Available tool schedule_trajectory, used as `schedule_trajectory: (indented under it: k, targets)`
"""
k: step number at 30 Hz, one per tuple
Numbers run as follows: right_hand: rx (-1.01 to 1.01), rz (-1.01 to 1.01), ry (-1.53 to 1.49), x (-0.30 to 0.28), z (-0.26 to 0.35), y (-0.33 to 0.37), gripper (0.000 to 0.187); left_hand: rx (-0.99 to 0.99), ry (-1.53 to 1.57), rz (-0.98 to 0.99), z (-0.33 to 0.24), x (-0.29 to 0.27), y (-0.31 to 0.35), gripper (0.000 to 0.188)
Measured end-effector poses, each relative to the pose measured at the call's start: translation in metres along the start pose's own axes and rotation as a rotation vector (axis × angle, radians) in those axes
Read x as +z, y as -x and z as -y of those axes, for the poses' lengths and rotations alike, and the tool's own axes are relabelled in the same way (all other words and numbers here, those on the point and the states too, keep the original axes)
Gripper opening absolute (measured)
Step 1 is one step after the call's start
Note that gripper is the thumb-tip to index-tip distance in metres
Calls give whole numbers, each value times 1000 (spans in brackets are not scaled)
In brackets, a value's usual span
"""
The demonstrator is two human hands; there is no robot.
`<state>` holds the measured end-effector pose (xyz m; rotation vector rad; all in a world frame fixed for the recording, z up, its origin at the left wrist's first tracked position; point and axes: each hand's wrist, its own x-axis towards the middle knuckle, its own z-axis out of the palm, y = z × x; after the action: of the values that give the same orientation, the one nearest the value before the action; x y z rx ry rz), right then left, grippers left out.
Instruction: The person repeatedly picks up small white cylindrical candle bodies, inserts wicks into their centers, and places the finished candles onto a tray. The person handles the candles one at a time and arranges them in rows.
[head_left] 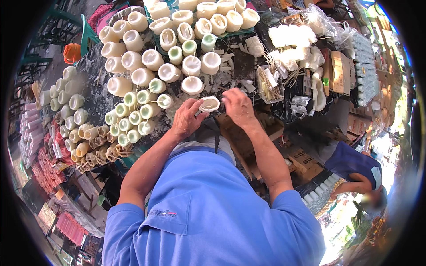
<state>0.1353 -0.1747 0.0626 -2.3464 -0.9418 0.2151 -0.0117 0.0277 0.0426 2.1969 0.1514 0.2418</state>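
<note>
My left hand (188,119) pinches the white candle (210,104) at the table (94,99) edge; my right hand (238,106) is half-curled beside it, can't tell if gripping; slack left pinch could drop it

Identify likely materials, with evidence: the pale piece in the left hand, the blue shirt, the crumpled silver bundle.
Pale piece: probably wax, smooth and satiny, judging by its milky rim. Blue shirt: matte cloth, showing soft folds. Silver bundle: shiny foil or metallised plastic, from its creased highlights.
</note>
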Motion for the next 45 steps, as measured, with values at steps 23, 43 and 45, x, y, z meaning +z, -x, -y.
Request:
schedule_trajectory:
  k: [23,43,45]
  targets:
    - [-163,181,-168,31,-8,8,74,-397,190,185,26,23,0,89]
    - [18,108,-224,57,-7,18,64,-170,214,128,47,38,5,66]
    - [28,115,-238,56,-9,20,64,-188,260,148,48,39,5,66]
